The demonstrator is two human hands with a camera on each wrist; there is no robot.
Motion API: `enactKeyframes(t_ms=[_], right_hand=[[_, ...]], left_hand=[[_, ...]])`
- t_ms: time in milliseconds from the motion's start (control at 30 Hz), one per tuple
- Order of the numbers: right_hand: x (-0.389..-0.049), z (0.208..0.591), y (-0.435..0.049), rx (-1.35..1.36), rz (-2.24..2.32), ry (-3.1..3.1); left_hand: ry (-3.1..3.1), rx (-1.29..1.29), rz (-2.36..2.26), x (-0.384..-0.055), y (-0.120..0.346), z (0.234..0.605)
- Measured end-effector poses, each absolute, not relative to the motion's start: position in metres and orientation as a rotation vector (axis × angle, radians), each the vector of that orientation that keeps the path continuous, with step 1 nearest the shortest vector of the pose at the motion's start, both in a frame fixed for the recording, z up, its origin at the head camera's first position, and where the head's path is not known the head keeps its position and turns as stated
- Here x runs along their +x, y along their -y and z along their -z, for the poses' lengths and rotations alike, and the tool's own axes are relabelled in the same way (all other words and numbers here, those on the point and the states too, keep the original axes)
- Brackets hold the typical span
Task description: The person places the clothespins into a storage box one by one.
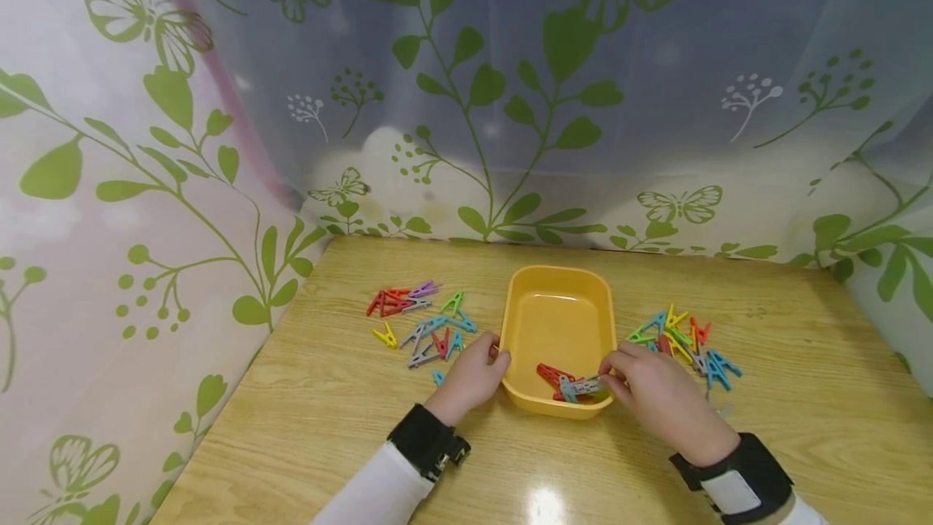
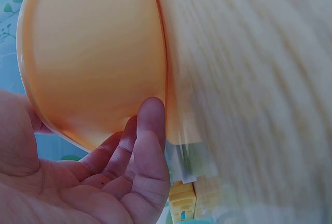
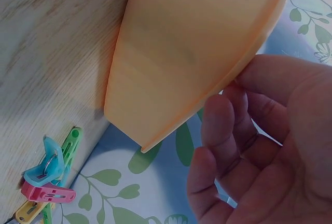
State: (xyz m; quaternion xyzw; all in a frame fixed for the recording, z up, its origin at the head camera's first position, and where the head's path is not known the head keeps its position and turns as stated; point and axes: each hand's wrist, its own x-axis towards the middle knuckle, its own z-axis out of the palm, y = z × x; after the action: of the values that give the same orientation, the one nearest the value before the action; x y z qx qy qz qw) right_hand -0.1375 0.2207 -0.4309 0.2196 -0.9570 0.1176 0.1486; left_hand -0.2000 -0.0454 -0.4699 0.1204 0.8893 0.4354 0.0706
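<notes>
A yellow plastic basin (image 1: 557,310) sits on the wooden table. My left hand (image 1: 474,371) grips its left rim; in the left wrist view the fingers (image 2: 150,125) lie against the outer wall. Over at the right rim, my right hand (image 1: 652,387) pinches the edge, with curled fingers (image 3: 218,120) outside the wall in the right wrist view. Inside the basin, at its near right corner, lie a red clothespin (image 1: 554,374) and a grey clothespin (image 1: 581,386), close to the right fingertips. A bit of green shows beside them, partly hidden.
Several mixed-colour clothespins (image 1: 437,322) are spread left of the basin. More clothespins (image 1: 678,335) lie on the right, partly behind the right hand. A curtain with green leaves and butterflies (image 1: 481,104) hangs at the table's back edge; another printed sheet (image 1: 146,209) borders the left.
</notes>
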Motion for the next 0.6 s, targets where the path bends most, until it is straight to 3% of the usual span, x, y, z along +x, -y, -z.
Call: enactKeyframes(t_ms=[600], right_hand=[[-0.141,0.417,-0.239,0.508,-0.397,2.769]], left_hand=[[-2.665,0.350,-1.302,-0.200,0.045,0.470]])
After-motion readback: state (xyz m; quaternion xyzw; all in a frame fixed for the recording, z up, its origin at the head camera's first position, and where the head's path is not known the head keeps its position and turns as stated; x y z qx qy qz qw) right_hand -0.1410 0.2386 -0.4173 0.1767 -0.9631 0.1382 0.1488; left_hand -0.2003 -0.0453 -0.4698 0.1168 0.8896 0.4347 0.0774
